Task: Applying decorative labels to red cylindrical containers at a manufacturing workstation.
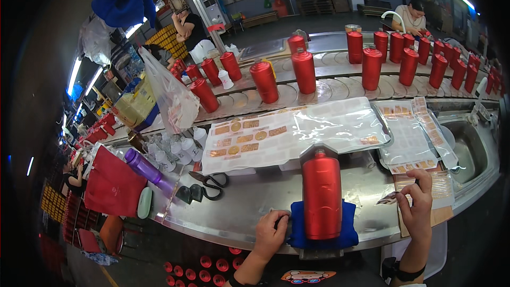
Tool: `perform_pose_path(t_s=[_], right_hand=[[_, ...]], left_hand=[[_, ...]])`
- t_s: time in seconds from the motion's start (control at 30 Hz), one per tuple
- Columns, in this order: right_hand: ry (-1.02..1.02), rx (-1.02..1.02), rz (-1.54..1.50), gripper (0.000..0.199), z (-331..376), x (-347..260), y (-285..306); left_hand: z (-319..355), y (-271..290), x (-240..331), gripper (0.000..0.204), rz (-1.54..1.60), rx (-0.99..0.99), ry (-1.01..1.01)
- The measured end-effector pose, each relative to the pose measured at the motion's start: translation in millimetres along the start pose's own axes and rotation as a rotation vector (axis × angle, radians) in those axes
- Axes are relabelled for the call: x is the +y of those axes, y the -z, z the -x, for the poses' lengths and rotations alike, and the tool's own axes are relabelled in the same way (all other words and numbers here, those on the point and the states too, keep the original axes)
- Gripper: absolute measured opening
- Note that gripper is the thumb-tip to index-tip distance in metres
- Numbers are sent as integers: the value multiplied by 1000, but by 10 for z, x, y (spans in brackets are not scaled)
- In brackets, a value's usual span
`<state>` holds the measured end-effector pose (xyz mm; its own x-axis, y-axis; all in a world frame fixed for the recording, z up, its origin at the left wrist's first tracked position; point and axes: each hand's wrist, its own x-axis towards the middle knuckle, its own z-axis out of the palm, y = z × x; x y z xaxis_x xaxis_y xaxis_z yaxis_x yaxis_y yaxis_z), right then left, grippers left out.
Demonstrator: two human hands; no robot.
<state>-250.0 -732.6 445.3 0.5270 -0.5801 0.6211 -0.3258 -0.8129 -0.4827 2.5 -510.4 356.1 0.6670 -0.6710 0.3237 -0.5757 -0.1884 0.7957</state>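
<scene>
In front of me a shiny red bottle (322, 197) lies with its neck pointing away, on a folded blue cloth (348, 225) over a metal stand. Just left of the cloth, my left hand (270, 235) is closed at the counter's near edge. Something dark shows at its fingertips, too little of it to name. Over on the right, my right hand (417, 204) is raised above the counter. Its thumb and finger pinch a small, thin decal (388, 199), dark and see-through, apart from the bottle.
Decal sheets (297, 133) lie behind the bottle, with more sheets (406, 133) beside a sink (467, 146). Black scissors (211, 183), a purple bottle (142, 166) and a red bag (114, 183) are at left. Red bottles (264, 81) stand along a conveyor (239, 103). Other people work beyond.
</scene>
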Motion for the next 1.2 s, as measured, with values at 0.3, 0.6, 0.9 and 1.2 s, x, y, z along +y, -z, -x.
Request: perform_pose_path(t_s=[0.3,0.6,0.9,1.2], right_hand=[[-6,3,-13,15,-29,-28,-39],[-7,-3,-20,15,1,26,102],[24,-58,58,9,-118,110,-6],[139,-150,84,6,-329,-77,53]], left_hand=[[-46,40,-2,11,-44,14,-43],[83,-34,85,13,-3,-21,80],[-1112,1209,-451,18,1388,492,311],[-1045,905,-40,21,1187,312,290]])
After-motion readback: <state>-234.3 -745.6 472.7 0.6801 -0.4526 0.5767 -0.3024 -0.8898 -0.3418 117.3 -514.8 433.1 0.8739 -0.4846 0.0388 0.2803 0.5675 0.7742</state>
